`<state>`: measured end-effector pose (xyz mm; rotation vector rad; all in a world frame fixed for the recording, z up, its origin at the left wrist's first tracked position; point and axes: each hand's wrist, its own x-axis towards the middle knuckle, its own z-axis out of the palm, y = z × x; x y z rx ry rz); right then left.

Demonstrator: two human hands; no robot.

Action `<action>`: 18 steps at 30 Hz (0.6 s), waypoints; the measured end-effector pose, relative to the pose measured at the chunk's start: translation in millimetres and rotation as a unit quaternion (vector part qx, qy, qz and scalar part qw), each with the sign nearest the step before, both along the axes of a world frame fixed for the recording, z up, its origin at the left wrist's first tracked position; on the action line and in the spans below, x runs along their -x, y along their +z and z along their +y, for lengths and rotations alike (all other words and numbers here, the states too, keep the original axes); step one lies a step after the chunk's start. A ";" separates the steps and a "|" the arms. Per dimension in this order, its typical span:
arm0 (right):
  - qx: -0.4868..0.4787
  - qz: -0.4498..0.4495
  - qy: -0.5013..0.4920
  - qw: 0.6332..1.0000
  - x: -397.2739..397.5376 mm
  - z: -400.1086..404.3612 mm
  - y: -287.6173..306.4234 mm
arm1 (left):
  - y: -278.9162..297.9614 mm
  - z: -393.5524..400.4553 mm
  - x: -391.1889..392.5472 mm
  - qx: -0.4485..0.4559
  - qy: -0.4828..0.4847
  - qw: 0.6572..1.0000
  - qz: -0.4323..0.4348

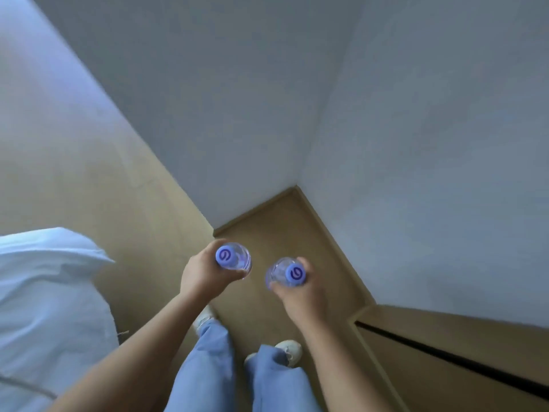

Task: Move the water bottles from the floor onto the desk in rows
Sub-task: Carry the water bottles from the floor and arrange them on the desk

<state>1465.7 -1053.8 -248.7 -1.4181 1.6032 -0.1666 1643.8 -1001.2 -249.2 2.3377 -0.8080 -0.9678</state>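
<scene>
Forearms lead out from us. Our left hand (202, 273) clasps bottle (234, 258) upright; our right hand (300, 292) clasps second bottle (285, 273), just beside first. Carry step, we judge. Desk unseen; next: find it, set both down in row.

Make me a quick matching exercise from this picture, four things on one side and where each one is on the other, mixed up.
Things:
1. left bottle
2. right bottle
3. pillow
4. shoes

Places:
A. far left edge of view
B. gripped by the right hand
C. on the wooden floor
D. gripped by the left hand

Pairs: 1-D, 2-B, 3-A, 4-C
</scene>
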 end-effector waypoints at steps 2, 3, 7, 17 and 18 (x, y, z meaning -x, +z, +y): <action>-0.013 -0.012 0.028 0.999 -23.6 4.5 15.1 | 18.4 17.5 -19.8 -0.004 0.023 1.000 -0.006; -0.014 -0.015 0.047 0.999 -35.9 7.1 22.5 | 26.9 26.1 -30.4 -0.010 0.027 1.000 -0.012; -0.004 -0.030 0.106 0.994 -89.0 16.4 52.8 | 57.5 55.3 -79.6 -0.036 0.050 0.998 -0.031; 0.051 -0.030 0.258 0.964 -241.0 34.3 107.9 | 112.5 115.5 -222.4 -0.037 0.087 0.990 -0.101; 0.056 -0.036 0.269 0.961 -256.9 37.1 112.4 | 118.2 120.6 -236.4 -0.034 0.093 0.989 -0.110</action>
